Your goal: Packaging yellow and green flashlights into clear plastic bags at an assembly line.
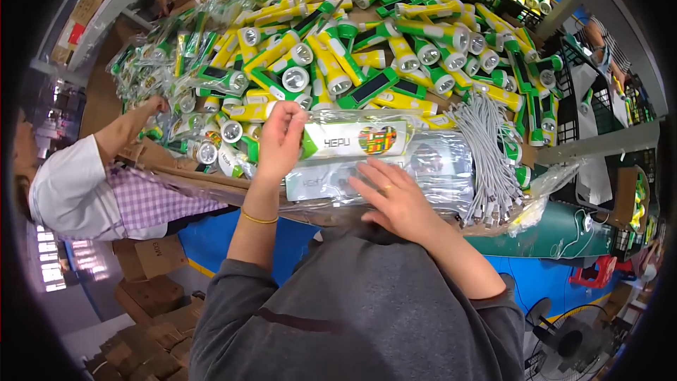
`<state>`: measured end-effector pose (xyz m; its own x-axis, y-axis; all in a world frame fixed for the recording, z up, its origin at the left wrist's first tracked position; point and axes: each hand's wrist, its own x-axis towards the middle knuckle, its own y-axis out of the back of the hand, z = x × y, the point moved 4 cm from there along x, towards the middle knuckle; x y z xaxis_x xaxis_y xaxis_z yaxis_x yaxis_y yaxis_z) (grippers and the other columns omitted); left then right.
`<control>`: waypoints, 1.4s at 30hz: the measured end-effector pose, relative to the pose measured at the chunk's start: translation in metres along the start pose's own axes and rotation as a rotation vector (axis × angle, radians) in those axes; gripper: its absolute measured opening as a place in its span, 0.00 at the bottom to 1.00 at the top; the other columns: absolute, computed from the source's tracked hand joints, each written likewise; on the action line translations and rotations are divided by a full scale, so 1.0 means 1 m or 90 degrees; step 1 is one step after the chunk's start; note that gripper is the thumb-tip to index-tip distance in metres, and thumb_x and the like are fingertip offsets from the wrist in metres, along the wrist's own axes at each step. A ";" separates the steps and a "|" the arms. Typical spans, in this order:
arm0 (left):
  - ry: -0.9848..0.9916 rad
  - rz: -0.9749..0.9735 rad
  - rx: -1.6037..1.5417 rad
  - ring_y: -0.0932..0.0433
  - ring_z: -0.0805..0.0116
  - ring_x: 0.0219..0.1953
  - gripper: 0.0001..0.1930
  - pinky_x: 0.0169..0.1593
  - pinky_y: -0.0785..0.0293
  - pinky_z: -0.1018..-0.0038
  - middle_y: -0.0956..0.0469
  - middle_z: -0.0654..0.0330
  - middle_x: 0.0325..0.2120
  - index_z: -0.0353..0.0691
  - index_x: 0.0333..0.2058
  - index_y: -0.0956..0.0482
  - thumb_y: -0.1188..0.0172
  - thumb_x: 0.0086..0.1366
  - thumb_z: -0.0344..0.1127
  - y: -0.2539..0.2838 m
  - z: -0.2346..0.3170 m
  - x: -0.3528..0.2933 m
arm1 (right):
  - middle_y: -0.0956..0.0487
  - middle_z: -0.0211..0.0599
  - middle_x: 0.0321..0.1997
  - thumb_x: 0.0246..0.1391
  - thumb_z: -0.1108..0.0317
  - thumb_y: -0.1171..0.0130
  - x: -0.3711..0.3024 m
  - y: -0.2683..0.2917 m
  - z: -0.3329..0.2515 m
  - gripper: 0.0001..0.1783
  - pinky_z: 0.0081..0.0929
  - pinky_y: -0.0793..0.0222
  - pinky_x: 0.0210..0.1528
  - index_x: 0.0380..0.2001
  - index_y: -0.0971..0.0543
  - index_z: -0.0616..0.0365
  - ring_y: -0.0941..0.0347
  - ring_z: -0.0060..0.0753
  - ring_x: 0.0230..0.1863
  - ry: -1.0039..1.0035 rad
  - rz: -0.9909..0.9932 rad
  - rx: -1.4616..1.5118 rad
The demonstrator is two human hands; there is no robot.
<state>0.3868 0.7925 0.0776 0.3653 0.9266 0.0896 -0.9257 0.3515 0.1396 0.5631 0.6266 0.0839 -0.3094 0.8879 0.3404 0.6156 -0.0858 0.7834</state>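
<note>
Table [106,109] (flashlights [338,49], cables [486,148])

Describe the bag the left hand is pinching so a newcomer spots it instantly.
Find the heap of yellow-green flashlights on the table; at its near edge lies a stack of clear bags. The left hand pinches the top clear bag, the only one showing a white card with a green corner.

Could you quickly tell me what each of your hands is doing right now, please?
Left hand: pinching the end of a clear plastic bag.
Right hand: open, flat on the stack of bags.
</note>
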 end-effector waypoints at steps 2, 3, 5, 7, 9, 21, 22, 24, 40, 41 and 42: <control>0.022 0.033 -0.048 0.40 0.89 0.22 0.01 0.23 0.46 0.87 0.32 0.75 0.24 0.44 0.37 0.28 0.48 0.68 0.31 0.005 -0.001 -0.002 | 0.25 0.40 0.52 0.41 0.68 0.34 -0.008 -0.029 0.014 0.23 0.40 0.33 0.54 0.44 0.23 0.54 0.30 0.45 0.54 0.030 -0.017 -0.069; -0.046 0.145 -0.012 0.39 0.88 0.22 0.02 0.23 0.44 0.86 0.32 0.75 0.24 0.44 0.36 0.27 0.47 0.68 0.33 0.029 -0.004 0.003 | 0.24 0.38 0.48 0.40 0.69 0.35 -0.013 -0.030 0.013 0.17 0.38 0.32 0.51 0.38 0.22 0.55 0.28 0.43 0.51 0.015 -0.023 -0.066; -0.170 0.391 0.095 0.36 0.84 0.23 0.03 0.26 0.40 0.84 0.31 0.73 0.24 0.44 0.35 0.26 0.46 0.68 0.34 0.091 0.003 0.018 | 0.21 0.34 0.36 0.40 0.72 0.39 -0.016 -0.025 0.013 0.06 0.34 0.29 0.42 0.27 0.23 0.56 0.25 0.39 0.39 0.004 0.038 -0.051; -0.162 0.497 0.090 0.30 0.78 0.32 0.03 0.36 0.33 0.81 0.28 0.67 0.30 0.40 0.38 0.26 0.46 0.66 0.30 0.145 0.006 0.015 | 0.21 0.34 0.34 0.39 0.73 0.40 -0.016 -0.015 0.012 0.07 0.34 0.29 0.41 0.27 0.22 0.56 0.25 0.39 0.37 -0.028 0.018 -0.061; -0.275 0.412 0.382 0.29 0.72 0.36 0.06 0.40 0.32 0.77 0.28 0.64 0.32 0.39 0.40 0.27 0.45 0.64 0.28 0.111 0.036 0.010 | 0.21 0.35 0.29 0.40 0.76 0.41 -0.010 0.002 0.015 0.07 0.34 0.30 0.37 0.27 0.23 0.56 0.25 0.39 0.32 -0.114 0.026 -0.101; -0.350 -0.207 0.458 0.22 0.61 0.30 0.06 0.33 0.26 0.68 0.22 0.61 0.30 0.40 0.34 0.21 0.39 0.56 0.31 -0.099 0.022 -0.075 | 0.23 0.37 0.27 0.36 0.74 0.38 -0.018 0.064 0.012 0.13 0.37 0.32 0.38 0.31 0.22 0.57 0.26 0.41 0.32 -0.186 0.096 -0.286; -0.342 -0.233 0.475 0.22 0.61 0.29 0.06 0.32 0.26 0.68 0.22 0.61 0.30 0.40 0.34 0.22 0.40 0.57 0.31 -0.101 0.018 -0.072 | 0.23 0.40 0.26 0.38 0.73 0.38 -0.010 0.070 0.002 0.13 0.38 0.32 0.38 0.33 0.21 0.58 0.26 0.42 0.31 -0.127 0.138 -0.373; -0.338 -0.245 0.416 0.21 0.59 0.29 0.04 0.31 0.26 0.68 0.22 0.61 0.29 0.39 0.32 0.21 0.40 0.57 0.29 -0.106 0.028 -0.067 | 0.23 0.37 0.25 0.37 0.71 0.37 -0.016 0.056 0.011 0.16 0.36 0.31 0.36 0.35 0.21 0.58 0.25 0.39 0.30 -0.092 0.110 -0.238; -0.303 -0.219 0.395 0.20 0.56 0.33 0.03 0.37 0.24 0.69 0.19 0.53 0.35 0.34 0.29 0.19 0.38 0.55 0.25 -0.079 0.033 -0.052 | 0.24 0.29 0.28 0.37 0.70 0.42 -0.042 0.081 0.042 0.14 0.30 0.32 0.35 0.33 0.23 0.55 0.26 0.31 0.30 -0.050 0.149 -0.285; -0.336 -0.248 0.424 0.20 0.53 0.37 0.06 0.43 0.25 0.66 0.19 0.52 0.38 0.34 0.33 0.19 0.38 0.56 0.26 -0.076 0.033 -0.049 | 0.24 0.29 0.28 0.37 0.70 0.42 -0.046 0.086 0.043 0.14 0.30 0.32 0.35 0.33 0.23 0.55 0.26 0.31 0.30 -0.060 0.149 -0.297; -0.344 -0.256 0.413 0.20 0.53 0.37 0.06 0.43 0.25 0.66 0.19 0.52 0.38 0.34 0.33 0.19 0.38 0.56 0.26 -0.082 0.035 -0.051 | 0.25 0.27 0.27 0.36 0.69 0.42 -0.049 0.089 0.042 0.14 0.30 0.31 0.33 0.33 0.23 0.53 0.26 0.31 0.31 -0.061 0.163 -0.290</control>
<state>0.4477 0.7115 0.0958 0.7934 0.5058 0.3387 -0.5434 0.3378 0.7685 0.6636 0.5950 0.1151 -0.1098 0.8484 0.5178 0.2783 -0.4739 0.8355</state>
